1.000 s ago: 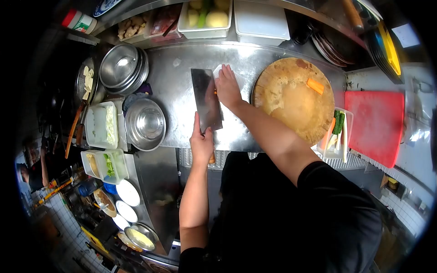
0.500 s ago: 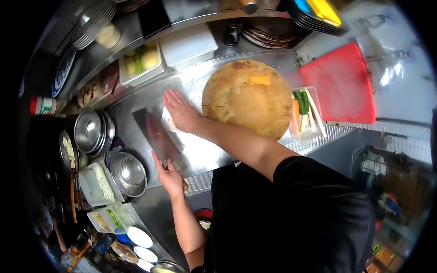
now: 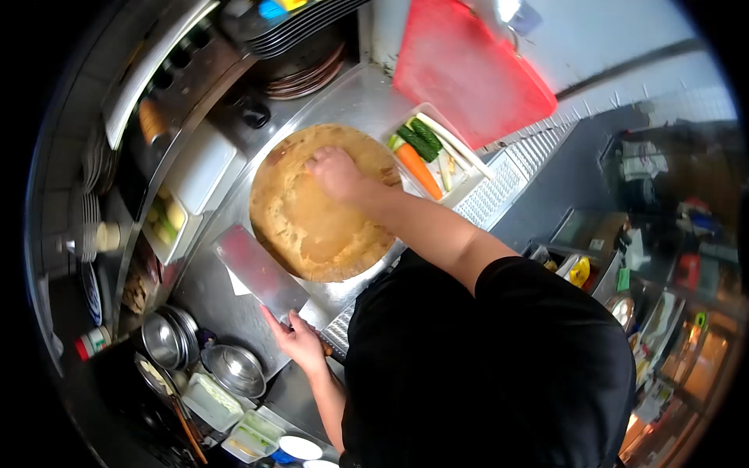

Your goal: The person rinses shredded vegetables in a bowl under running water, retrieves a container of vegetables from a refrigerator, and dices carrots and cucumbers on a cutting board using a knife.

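My left hand [image 3: 303, 343] grips a broad-bladed cleaver [image 3: 261, 269] by its handle, the blade lying flat beside the chopping block. My right hand [image 3: 337, 173] is on the round wooden chopping block [image 3: 312, 234], its fingers closed where the carrot piece lay. That piece is mostly or wholly hidden by the hand. Part of a white sheet [image 3: 237, 284] shows beside the cleaver blade, on the steel counter. Right of the block, a white tray [image 3: 466, 181] holds a carrot [image 3: 419, 170], cucumber pieces [image 3: 421, 140] and pale stalks.
A red cutting board [image 3: 472, 74] leans at the back right. Lidded white container [image 3: 207, 168], stacked dark plates [image 3: 312, 78] and a shelf edge [image 3: 183, 129] border the far side. Steel bowls [image 3: 234, 370] and plastic food boxes [image 3: 214, 402] stand at the lower left.
My view has turned toward the right. My right hand has moved from the white sheet onto the block, closing over the carrot piece. My left hand still holds the cleaver.
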`<control>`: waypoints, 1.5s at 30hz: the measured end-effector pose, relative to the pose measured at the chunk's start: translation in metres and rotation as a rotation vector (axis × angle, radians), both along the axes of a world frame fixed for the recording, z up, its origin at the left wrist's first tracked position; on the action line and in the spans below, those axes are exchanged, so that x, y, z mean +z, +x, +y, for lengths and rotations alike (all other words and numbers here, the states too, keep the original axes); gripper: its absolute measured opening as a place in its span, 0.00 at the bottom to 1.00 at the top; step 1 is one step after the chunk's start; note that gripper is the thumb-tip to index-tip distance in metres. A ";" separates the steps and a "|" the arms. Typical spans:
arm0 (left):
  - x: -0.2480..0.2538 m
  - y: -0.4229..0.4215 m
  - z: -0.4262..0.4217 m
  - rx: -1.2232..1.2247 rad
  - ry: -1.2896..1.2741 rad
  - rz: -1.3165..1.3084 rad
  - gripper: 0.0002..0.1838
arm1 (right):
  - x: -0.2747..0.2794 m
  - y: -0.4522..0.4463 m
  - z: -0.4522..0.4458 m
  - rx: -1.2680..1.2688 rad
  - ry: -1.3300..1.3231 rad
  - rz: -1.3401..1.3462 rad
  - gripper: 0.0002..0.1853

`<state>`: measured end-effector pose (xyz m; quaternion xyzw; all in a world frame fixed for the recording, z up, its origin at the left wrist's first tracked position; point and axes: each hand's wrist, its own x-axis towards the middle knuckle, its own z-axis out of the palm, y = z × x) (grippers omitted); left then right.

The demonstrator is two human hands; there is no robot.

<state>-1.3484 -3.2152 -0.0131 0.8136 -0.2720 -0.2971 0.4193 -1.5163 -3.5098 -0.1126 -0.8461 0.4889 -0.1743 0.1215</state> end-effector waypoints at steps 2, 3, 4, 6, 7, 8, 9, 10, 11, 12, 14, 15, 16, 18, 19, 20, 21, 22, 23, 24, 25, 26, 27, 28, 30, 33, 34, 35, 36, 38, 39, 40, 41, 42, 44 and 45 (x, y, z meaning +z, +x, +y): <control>-0.001 -0.015 -0.012 -0.048 0.014 0.020 0.38 | 0.004 -0.021 0.014 -0.041 0.042 -0.155 0.14; -0.001 -0.022 -0.018 -0.069 0.022 0.032 0.39 | 0.007 -0.032 0.022 -0.059 0.062 -0.231 0.13; 0.001 -0.028 -0.022 -0.106 0.034 0.015 0.39 | 0.019 -0.049 0.031 -0.076 0.100 -0.294 0.13; 0.001 -0.039 -0.030 -0.144 0.031 0.022 0.39 | 0.044 -0.100 0.051 -0.097 0.175 -0.418 0.13; 0.000 -0.044 -0.034 -0.157 0.026 0.027 0.39 | 0.043 -0.127 0.058 -0.133 0.200 -0.402 0.13; 0.002 -0.050 -0.038 -0.163 0.030 0.051 0.39 | 0.040 -0.154 0.063 -0.166 0.226 -0.386 0.13; 0.001 -0.054 -0.040 -0.170 0.025 0.053 0.39 | 0.030 -0.180 0.068 -0.228 0.252 -0.302 0.13; -0.001 -0.058 -0.042 -0.177 0.018 0.054 0.40 | 0.017 -0.204 0.071 -0.289 0.277 -0.217 0.14; -0.002 -0.062 -0.046 -0.183 0.011 0.055 0.40 | 0.008 -0.226 0.073 -0.333 0.310 -0.170 0.14; 0.001 -0.067 -0.049 -0.190 0.016 0.070 0.40 | 0.001 -0.243 0.074 -0.378 0.345 -0.123 0.14; 0.003 -0.074 -0.053 -0.195 0.024 0.086 0.40 | -0.007 -0.260 0.072 -0.429 0.320 0.017 0.11; 0.003 -0.076 -0.054 -0.196 0.026 0.095 0.40 | -0.008 -0.264 0.070 -0.453 0.306 0.088 0.10; 0.003 -0.079 -0.054 -0.202 0.027 0.081 0.40 | -0.005 -0.265 0.068 -0.422 0.211 0.064 0.11; 0.003 -0.082 -0.055 -0.215 0.026 0.052 0.39 | -0.016 -0.262 0.058 -0.430 0.106 -0.078 0.11; 0.002 -0.082 -0.054 -0.214 0.020 0.054 0.39 | -0.022 -0.260 0.050 -0.433 0.052 -0.149 0.11; 0.000 -0.082 -0.053 -0.212 0.013 0.057 0.39 | -0.027 -0.258 0.040 -0.444 0.062 -0.151 0.12; 0.000 -0.081 -0.051 -0.210 0.007 0.059 0.39 | -0.031 -0.256 0.029 -0.454 0.073 -0.154 0.12; 0.003 -0.083 -0.050 -0.196 0.014 0.062 0.39 | -0.034 -0.253 0.018 -0.464 0.083 -0.156 0.13; 0.005 -0.086 -0.049 -0.183 0.020 0.066 0.39 | -0.037 -0.252 0.007 -0.468 0.130 -0.116 0.13; 0.007 -0.087 -0.048 -0.170 0.026 0.070 0.39 | -0.037 -0.249 -0.004 -0.473 0.178 -0.076 0.14; 0.005 -0.085 -0.045 -0.172 0.022 0.050 0.39 | -0.037 -0.246 -0.013 -0.476 0.224 -0.034 0.14; 0.000 -0.082 -0.041 -0.174 0.019 0.031 0.39 | -0.037 -0.242 -0.019 -0.490 0.247 0.004 0.14; -0.004 -0.081 -0.038 -0.176 0.017 0.012 0.39 | -0.029 -0.235 -0.025 -0.504 0.269 0.043 0.15; -0.007 -0.080 -0.035 -0.166 0.015 0.031 0.39 | -0.026 -0.231 -0.031 -0.518 0.292 0.084 0.15; -0.010 -0.080 -0.030 -0.144 0.012 0.072 0.39 | -0.040 -0.227 -0.045 -0.540 0.322 0.171 0.16; -0.009 -0.082 -0.025 -0.144 0.074 0.036 0.39 | -0.041 -0.224 -0.050 -0.539 0.371 0.221 0.18; -0.011 -0.078 -0.022 -0.162 0.090 0.015 0.38 | -0.030 -0.224 -0.049 -0.535 0.387 0.223 0.19; -0.014 -0.077 -0.020 -0.161 0.088 -0.002 0.38 | -0.018 -0.224 -0.047 -0.536 0.395 0.176 0.20; -0.016 -0.076 -0.018 -0.159 0.087 -0.018 0.38 | -0.005 -0.225 -0.041 -0.536 0.404 0.129 0.22; -0.017 -0.074 -0.016 -0.152 0.091 -0.037 0.38 | 0.002 -0.229 -0.029 -0.555 0.357 0.024 0.23; -0.017 -0.073 -0.015 -0.146 0.096 -0.040 0.38 | -0.001 -0.233 -0.023 -0.572 0.302 -0.034 0.22; -0.018 -0.072 -0.014 -0.140 0.102 -0.043 0.38 | 0.002 -0.231 -0.017 -0.588 0.248 -0.093 0.22; -0.019 -0.071 -0.011 -0.136 0.094 -0.041 0.38 | 0.005 -0.228 -0.010 -0.560 0.211 -0.183 0.22; -0.020 -0.069 -0.009 -0.137 0.087 -0.039 0.38 | 0.018 -0.225 -0.001 -0.537 0.175 -0.273 0.22; -0.017 -0.068 -0.009 -0.128 0.115 -0.014 0.38 | 0.034 -0.214 0.021 -0.398 0.095 -0.466 0.22; -0.010 -0.070 -0.012 -0.118 0.148 0.010 0.38 | 0.049 -0.201 0.032 -0.250 -0.010 -0.462 0.21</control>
